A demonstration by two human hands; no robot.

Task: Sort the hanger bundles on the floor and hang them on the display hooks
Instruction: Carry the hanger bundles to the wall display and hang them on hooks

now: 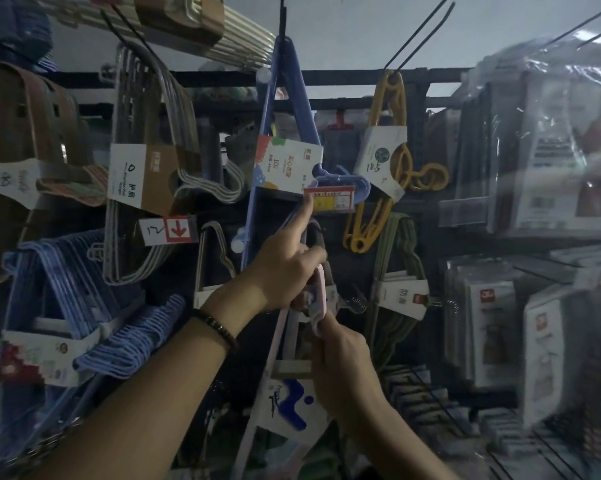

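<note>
A pink hanger bundle [281, 327] with a white and blue card sleeve [290, 403] hangs tilted in front of the display. My left hand [285, 265] grips its top, with the index finger stretched up to the red price tag [329, 199]. Just below, my right hand [344, 362] grips the bundle's pink hook end. A blue hanger bundle [278, 140] with a colourful card hangs from a black display hook [282, 19] right above my hands.
Grey wire hangers [143, 161], brown hangers [25, 140] and light blue hangers [84, 299] hang at the left. Yellow hangers [385, 147] and green ones [399, 278] hang at the right. Plastic-wrapped packs [548, 150] fill the right shelves. Bare hooks [420, 36] stick out above.
</note>
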